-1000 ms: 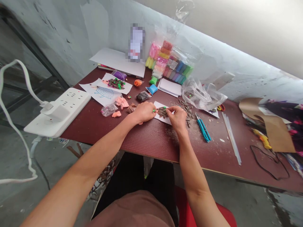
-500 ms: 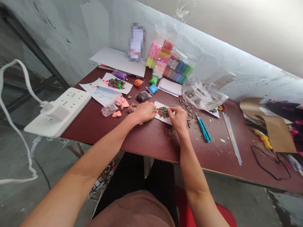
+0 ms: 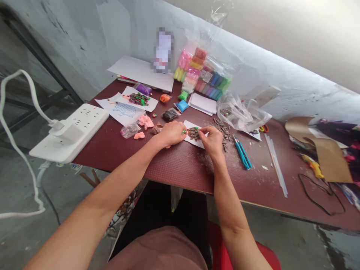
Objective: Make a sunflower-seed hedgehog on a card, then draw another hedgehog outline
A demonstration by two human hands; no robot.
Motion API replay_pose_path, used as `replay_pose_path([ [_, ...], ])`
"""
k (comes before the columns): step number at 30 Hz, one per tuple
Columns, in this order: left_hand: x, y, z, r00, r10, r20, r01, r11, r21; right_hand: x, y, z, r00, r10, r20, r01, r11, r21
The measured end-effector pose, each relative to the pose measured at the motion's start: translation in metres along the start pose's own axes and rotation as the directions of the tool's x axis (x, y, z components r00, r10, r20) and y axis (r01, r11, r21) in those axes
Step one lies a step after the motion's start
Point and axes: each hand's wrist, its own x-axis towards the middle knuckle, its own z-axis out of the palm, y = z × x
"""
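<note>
A small hedgehog figure point(image 3: 193, 132) covered in striped sunflower seeds lies on a white sheet of paper point(image 3: 195, 142), with a bit of green on top. My left hand point(image 3: 174, 133) rests at the figure's left end, fingers closed; a speck of green point(image 3: 183, 132) shows at its fingertips. From the right, my right hand point(image 3: 211, 138) pinches at the seeds, thumb against forefinger. What either hand grips is too small or hidden to make out. Loose sunflower seeds point(image 3: 223, 129) are scattered just beyond my right hand.
A blue utility knife point(image 3: 242, 153) and glue sticks point(image 3: 276, 165) lie to the right. Bagged clay point(image 3: 192, 73) leans on the wall. A seed-covered figure point(image 3: 138, 99), hedgehog drawing point(image 3: 123, 110), pink clay point(image 3: 145, 121) and power strip point(image 3: 69, 131) are at left.
My right fingertips have shifted very slightly left along the seeds. My left hand stays in place, and the camera view has moved only a little.
</note>
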Motion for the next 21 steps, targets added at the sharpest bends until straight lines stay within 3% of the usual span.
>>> replay_pose_path([
  [10,0.0014,-0.0015,0.0019,1.000,0.003,-0.010,-0.003,1.000,-0.002,-0.0001,-0.0037,-0.0044,0.996,0.094,0.001,-0.094,0.996,0.002],
  [21,0.0006,0.0001,0.0024,1.000,-0.002,-0.002,0.002,1.000,0.009,0.0017,0.0032,-0.0014,0.997,0.055,0.049,-0.056,0.998,0.010],
])
